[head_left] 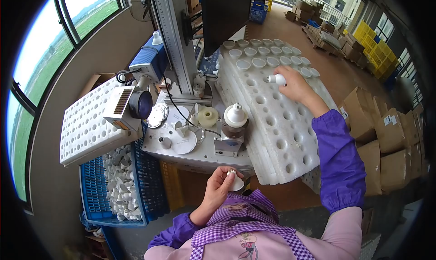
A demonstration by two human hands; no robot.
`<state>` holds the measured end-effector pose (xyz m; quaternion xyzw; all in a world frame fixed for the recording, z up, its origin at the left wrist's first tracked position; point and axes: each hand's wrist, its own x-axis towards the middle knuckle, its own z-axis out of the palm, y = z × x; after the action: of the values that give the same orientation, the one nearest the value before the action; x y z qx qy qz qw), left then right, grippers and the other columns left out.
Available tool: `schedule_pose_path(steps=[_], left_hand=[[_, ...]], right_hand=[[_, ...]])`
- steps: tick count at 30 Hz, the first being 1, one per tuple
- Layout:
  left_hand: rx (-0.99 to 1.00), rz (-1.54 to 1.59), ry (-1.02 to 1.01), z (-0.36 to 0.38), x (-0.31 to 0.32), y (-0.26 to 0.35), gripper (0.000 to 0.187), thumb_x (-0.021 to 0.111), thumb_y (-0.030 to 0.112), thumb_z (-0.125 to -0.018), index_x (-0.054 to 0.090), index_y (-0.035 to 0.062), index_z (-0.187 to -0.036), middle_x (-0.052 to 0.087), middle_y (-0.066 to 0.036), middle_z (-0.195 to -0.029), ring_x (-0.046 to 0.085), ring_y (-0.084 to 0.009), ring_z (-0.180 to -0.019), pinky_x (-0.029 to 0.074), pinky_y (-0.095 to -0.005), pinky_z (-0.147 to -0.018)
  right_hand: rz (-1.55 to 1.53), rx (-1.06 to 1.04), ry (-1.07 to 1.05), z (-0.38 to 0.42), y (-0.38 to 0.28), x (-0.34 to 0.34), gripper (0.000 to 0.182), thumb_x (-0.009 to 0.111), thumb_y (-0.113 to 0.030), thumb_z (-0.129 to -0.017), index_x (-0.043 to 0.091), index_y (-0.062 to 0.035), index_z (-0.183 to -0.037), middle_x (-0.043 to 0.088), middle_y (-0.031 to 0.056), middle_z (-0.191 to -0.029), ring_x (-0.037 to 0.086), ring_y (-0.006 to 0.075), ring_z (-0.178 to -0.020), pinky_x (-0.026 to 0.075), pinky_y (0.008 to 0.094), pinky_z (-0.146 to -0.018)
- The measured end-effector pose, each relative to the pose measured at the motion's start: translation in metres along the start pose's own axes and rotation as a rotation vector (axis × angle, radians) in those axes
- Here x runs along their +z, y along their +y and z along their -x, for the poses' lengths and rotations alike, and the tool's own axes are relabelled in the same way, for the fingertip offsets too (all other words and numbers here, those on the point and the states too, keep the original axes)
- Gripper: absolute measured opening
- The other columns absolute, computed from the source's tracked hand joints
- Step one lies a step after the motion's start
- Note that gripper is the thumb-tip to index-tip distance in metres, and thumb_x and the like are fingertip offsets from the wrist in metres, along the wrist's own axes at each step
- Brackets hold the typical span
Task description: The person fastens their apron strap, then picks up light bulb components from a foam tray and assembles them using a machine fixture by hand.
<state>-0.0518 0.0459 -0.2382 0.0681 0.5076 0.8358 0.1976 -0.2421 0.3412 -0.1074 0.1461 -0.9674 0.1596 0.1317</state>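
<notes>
My left hand is closed on a white cone-shaped lamp part, held low in front of the apron. Over the foam tray, my right hand grips a white bulb-like part lying sideways above the holes. Rows of white cups fill the far end of that tray; its nearer holes show no cups. Between the hands, a white lamp part sits upright on a small metal fixture at the worktable's right edge.
A laser-like device on a column stands over the worktable. Another foam tray leans at left, above a blue basket of white parts. Loose discs lie on the worktable. Cardboard boxes are stacked at right.
</notes>
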Motion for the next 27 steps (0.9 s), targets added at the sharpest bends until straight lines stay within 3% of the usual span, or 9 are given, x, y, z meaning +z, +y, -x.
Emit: schedule_pose_path(steps=[4,10,15,20,21,24,25,26,27], left_hand=[[0.002,-0.024,0.012,-0.004,0.007,0.005,0.017,0.049,0.017,-0.097,0.050,0.0022,-0.105,0.063,-0.011,-0.098,0.060,-0.0148,-0.090,0.049,-0.0271,-0.081],[-0.005,0.019,0.015,-0.006,0.012,0.004,0.022,0.051,0.017,-0.096,0.050,-0.0001,-0.111,0.064,-0.009,-0.096,0.060,-0.0113,-0.085,0.050,-0.0241,-0.076],[-0.031,-0.024,0.031,-0.006,0.015,0.009,0.026,0.049,0.016,-0.097,0.050,0.0009,-0.118,0.062,-0.009,-0.097,0.060,-0.0144,-0.089,0.049,-0.0266,-0.079],[0.125,-0.068,0.099,-0.013,0.014,0.018,0.024,0.046,0.013,-0.098,0.054,0.0002,-0.117,0.057,-0.005,-0.090,0.055,-0.0112,-0.084,0.046,-0.0243,-0.074],[0.159,-0.076,0.145,-0.017,0.016,0.022,0.022,0.050,0.012,-0.096,0.057,0.0001,-0.113,0.057,-0.002,-0.084,0.054,-0.0081,-0.078,0.044,-0.0217,-0.069],[0.089,-0.184,0.194,-0.022,0.016,0.036,0.022,0.056,0.013,-0.093,0.059,0.0002,-0.111,0.056,0.001,-0.084,0.052,-0.0048,-0.076,0.042,-0.0188,-0.067],[0.076,-0.168,0.210,-0.025,0.015,0.041,0.017,0.064,0.011,-0.088,0.064,0.0003,-0.102,0.058,0.001,-0.083,0.052,-0.0054,-0.075,0.042,-0.0195,-0.067],[0.076,-0.169,0.212,-0.031,0.013,0.043,0.017,0.064,0.011,-0.088,0.064,0.0003,-0.102,0.058,0.001,-0.083,0.052,-0.0054,-0.075,0.042,-0.0195,-0.067],[0.181,-0.274,0.236,-0.039,0.009,0.044,0.014,0.065,0.009,-0.086,0.065,0.0003,-0.097,0.059,0.000,-0.083,0.052,-0.0063,-0.075,0.042,-0.0201,-0.067]], right_hand=[[-0.230,0.101,0.016,0.012,-0.008,0.002,0.026,0.066,-0.007,-0.071,0.056,-0.0033,-0.094,0.061,0.0088,-0.087,0.058,0.0213,-0.084,0.044,0.0313,-0.077],[-0.450,0.198,0.101,0.018,0.004,0.018,0.028,0.074,-0.019,-0.075,0.063,-0.0025,-0.095,0.062,0.0028,-0.083,0.055,0.0117,-0.081,0.044,0.0277,-0.072],[-0.386,0.172,0.191,0.024,0.006,0.022,0.028,0.076,-0.018,-0.074,0.067,-0.0014,-0.095,0.062,0.0017,-0.082,0.051,0.0098,-0.073,0.043,0.0246,-0.066],[-0.412,0.253,0.189,0.031,0.011,0.029,0.028,0.077,-0.016,-0.073,0.066,-0.0001,-0.094,0.060,0.0002,-0.080,0.048,0.0072,-0.068,0.042,0.0225,-0.063],[-0.463,0.242,0.219,0.032,0.013,0.032,0.028,0.076,-0.016,-0.072,0.066,0.0000,-0.093,0.059,0.0017,-0.080,0.048,0.0087,-0.067,0.042,0.0238,-0.062],[-0.554,0.246,0.241,0.034,0.016,0.036,0.026,0.076,-0.015,-0.071,0.066,0.0005,-0.090,0.058,0.0027,-0.081,0.049,0.0098,-0.066,0.042,0.0246,-0.061],[-0.588,0.261,0.238,0.035,0.016,0.036,0.024,0.075,-0.014,-0.072,0.065,0.0008,-0.089,0.058,0.0023,-0.082,0.049,0.0095,-0.066,0.042,0.0241,-0.061],[-0.590,0.260,0.237,0.035,0.016,0.036,0.024,0.075,-0.014,-0.072,0.065,0.0008,-0.089,0.058,0.0023,-0.082,0.049,0.0095,-0.066,0.042,0.0241,-0.061],[-0.588,0.263,0.234,0.036,0.015,0.035,0.024,0.075,-0.013,-0.072,0.065,0.0007,-0.089,0.058,0.0022,-0.082,0.049,0.0094,-0.066,0.043,0.0241,-0.061]])
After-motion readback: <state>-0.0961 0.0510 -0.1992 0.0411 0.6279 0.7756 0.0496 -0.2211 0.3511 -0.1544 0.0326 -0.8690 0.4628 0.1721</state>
